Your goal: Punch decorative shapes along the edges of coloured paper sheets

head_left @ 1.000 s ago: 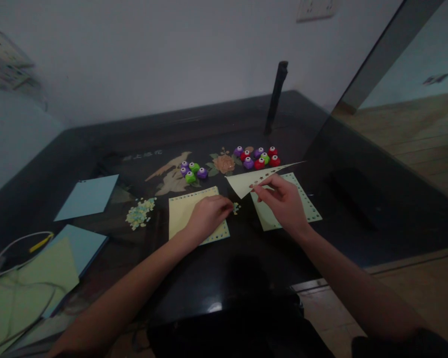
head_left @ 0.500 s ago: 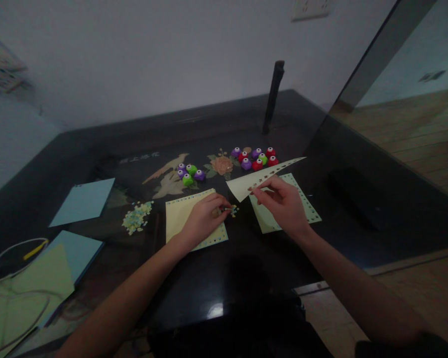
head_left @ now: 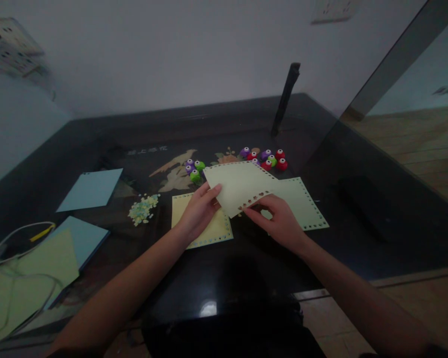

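Observation:
A pale sheet of paper (head_left: 239, 184) with small shapes punched along its edges is held up above the table, tilted. My left hand (head_left: 200, 209) pinches its left edge, thumb on top. At its lower right edge, my right hand (head_left: 278, 219) grips it between thumb and fingers. Beneath my left hand lies a yellow punched sheet (head_left: 209, 232). A light green punched sheet (head_left: 300, 204) rests on the table by my right hand, partly covered. Several craft punches in purple, green and red, such as a red punch (head_left: 281, 164), stand behind the held paper.
A heap of paper confetti (head_left: 142, 209) lies left of the yellow sheet. Blue sheets (head_left: 91, 189) and a light yellow-green sheet (head_left: 30, 278) with a white cable (head_left: 7, 233) over it are at the far left. An upright black post (head_left: 285, 99) stands at the back right.
The held paper has swung to face me and moved left. My left hand has left the small bits on the table and taken hold of the paper's left edge.

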`<move>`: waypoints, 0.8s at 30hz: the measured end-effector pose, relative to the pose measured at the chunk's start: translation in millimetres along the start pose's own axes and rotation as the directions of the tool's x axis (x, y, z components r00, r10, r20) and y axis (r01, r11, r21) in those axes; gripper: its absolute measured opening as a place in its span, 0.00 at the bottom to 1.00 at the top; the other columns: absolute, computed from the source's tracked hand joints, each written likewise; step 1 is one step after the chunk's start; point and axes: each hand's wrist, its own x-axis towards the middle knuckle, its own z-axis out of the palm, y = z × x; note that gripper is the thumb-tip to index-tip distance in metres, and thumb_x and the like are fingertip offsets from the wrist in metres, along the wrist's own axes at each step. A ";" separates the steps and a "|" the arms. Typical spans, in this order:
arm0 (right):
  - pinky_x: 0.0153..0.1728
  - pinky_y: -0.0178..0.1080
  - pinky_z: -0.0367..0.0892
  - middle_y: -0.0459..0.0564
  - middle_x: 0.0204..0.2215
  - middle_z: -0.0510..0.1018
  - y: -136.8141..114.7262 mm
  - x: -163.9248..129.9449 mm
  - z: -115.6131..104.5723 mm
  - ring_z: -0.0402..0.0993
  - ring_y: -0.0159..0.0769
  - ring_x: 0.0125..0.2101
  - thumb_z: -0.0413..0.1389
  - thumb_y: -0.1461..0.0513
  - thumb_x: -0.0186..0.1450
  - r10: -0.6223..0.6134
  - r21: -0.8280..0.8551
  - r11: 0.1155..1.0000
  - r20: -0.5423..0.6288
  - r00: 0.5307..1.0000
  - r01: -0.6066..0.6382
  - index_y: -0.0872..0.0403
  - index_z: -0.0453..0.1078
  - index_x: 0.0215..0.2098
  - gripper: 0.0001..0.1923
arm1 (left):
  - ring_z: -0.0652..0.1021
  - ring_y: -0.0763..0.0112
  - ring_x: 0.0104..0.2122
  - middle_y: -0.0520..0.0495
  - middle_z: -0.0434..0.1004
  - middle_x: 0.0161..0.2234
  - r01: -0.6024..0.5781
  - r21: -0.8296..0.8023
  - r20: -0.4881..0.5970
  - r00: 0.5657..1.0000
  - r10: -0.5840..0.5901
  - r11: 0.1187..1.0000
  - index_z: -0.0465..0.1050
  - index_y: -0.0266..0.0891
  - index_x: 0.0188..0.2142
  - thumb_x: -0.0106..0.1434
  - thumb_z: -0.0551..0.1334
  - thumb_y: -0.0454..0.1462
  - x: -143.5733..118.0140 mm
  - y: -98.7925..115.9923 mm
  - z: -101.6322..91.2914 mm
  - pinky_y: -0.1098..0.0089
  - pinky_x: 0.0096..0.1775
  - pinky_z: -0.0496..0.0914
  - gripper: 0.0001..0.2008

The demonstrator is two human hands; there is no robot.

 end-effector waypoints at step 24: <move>0.27 0.38 0.66 0.45 0.24 0.75 37.7 18.5 -26.3 0.69 0.30 0.23 0.61 0.57 0.51 0.405 0.450 0.854 -0.258 0.877 -0.262 0.54 0.70 0.30 0.11 | 0.77 0.69 0.27 0.47 0.79 0.30 -0.217 0.510 0.159 0.975 0.157 0.832 0.69 0.36 0.48 0.57 0.62 0.36 2.6 11.2 -13.6 0.70 0.31 0.71 0.18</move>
